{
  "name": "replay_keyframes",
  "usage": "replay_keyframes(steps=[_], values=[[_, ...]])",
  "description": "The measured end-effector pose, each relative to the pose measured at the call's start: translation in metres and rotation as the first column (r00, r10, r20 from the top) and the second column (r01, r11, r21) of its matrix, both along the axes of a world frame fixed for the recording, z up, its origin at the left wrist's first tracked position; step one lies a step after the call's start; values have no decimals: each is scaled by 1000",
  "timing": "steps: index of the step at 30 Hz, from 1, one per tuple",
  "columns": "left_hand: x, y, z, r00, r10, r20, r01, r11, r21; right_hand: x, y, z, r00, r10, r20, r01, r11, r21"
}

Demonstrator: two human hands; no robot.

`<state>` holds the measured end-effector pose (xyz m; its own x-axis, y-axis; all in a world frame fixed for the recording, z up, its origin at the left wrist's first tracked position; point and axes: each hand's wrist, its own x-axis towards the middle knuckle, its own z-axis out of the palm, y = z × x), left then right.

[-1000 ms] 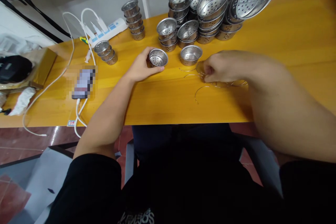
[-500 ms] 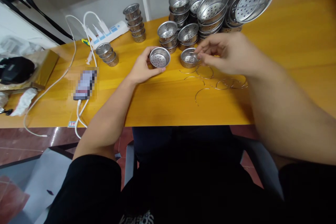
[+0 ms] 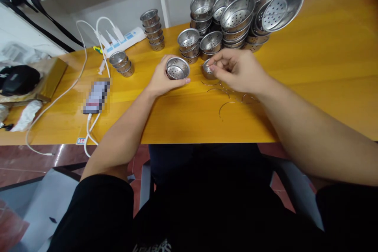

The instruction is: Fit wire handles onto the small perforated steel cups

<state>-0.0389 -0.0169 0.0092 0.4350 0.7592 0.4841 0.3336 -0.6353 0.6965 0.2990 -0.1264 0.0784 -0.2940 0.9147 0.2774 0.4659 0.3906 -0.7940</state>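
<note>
My left hand is curled around a small perforated metal strainer basket, its open top tilted toward me. My right hand has thumb and forefinger pinched together on a thin bent wire, of which only a short end shows. Just behind those fingertips stands another strainer basket on the table, partly covered by the hand. Several loose curved wires lie under and in front of my right hand, some hidden by the forearm.
Stacked strainer baskets in several sizes stand at the back right. Smaller stacks stand further left, beside a white power strip. A phone with cables lies on the left of the yellow table.
My right hand has moved left, toward the strainer basket in my left hand, with a wire end showing at its fingertips. My left hand has stayed nearly in place. The view has shifted slightly.
</note>
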Motion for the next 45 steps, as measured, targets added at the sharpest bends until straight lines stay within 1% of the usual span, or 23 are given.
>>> replay_keyframes(steps=[2, 4, 7, 10, 12, 15, 17, 19, 22, 26, 29, 32, 35, 41, 45], values=[[3, -4, 2, 1000, 16, -8, -16, 999, -34, -4, 0, -1, 1000, 6, -7, -6, 1000, -1], [6, -6, 3, 1000, 13, -13, -14, 999, -33, -8, 1, -3, 1000, -6, -21, 6, 1000, 13], [10, -5, -2, 1000, -12, -1, 12, 1000, -4, -12, 2, -4, 998, -55, -19, 55, 998, 12], [17, -3, -9, 998, -48, 34, 48, 999, -6, -13, 2, -6, 993, -115, -14, 116, 993, 18], [20, -5, -9, 995, -87, 40, 87, 996, -3, -14, 2, -7, 991, -136, -21, 136, 990, 39], [25, -14, -3, 991, -132, 23, 131, 991, 34, -18, 3, -9, 991, -107, -83, 114, 989, 92], [27, -21, 2, 992, -123, 10, 122, 991, 49, -22, 4, -11, 987, -66, -146, 85, 988, 130], [29, -25, 4, 995, -101, -7, 101, 994, 31, -27, 4, -13, 985, -42, -170, 66, 989, 135], [32, -24, -1, 995, -102, 1, 102, 995, -11, -34, 5, -15, 987, -44, -156, 62, 992, 113], [38, -24, -7, 992, -127, 24, 127, 992, -9, -36, 5, -16, 985, -51, -162, 72, 990, 124], [43, -29, -5, 992, -124, 5, 124, 992, -28, -34, 6, -16, 986, -93, -136, 110, 987, 120], [46, -34, -2, 992, -128, 22, 128, 991, -25, -32, 5, -15, 986, -123, -110, 136, 983, 120], [45, -34, -4, 992, -128, 16, 128, 992, -13, -33, 4, -15, 988, -119, -98, 131, 983, 130], [44, -28, -14, 987, -157, 21, 157, 988, -1, -35, 2, -13, 990, -95, -105, 108, 986, 130], [45, -28, -15, 984, -178, 7, 178, 984, -15, -34, 2, -12, 989, -89, -114, 102, 988, 115]])
